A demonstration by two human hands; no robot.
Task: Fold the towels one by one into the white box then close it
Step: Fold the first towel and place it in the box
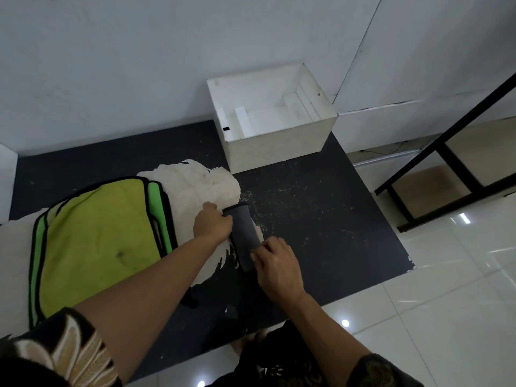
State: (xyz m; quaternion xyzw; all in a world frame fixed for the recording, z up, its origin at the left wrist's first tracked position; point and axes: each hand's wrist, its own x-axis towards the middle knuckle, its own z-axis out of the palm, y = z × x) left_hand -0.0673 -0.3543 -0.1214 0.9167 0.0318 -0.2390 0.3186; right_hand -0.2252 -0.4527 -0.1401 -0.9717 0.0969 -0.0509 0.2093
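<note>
From my seat at the feed, the grey towel [242, 231] lies just below the middle of the frame as a narrow folded strip, running from a far end at centre down toward the lower right. It rests on the black mat [321, 213], partly over a worn white patch [201, 188] in the mat's surface.

The left hand [213, 223] comes in from the lower left and pinches the towel's left edge near its far end, fingers curled against the cloth. The right hand [276, 263] comes in from the lower right and grips the towel's near end, fingers curled over it; I cannot see the fingertips.

The white box [279, 148] stands open at the upper centre, on the mat's far edge against the wall [139, 65], well apart from the grey towel. I see only white blocks inside it.

At the left of the frame a yellow towel [97, 241] lies spread flat with black trim, on top of green towels [154, 195] whose edges show at its sides. It sits near the left forearm.

A black frame [435, 174] stands at the right, on the pale tiled floor [446, 303].
</note>
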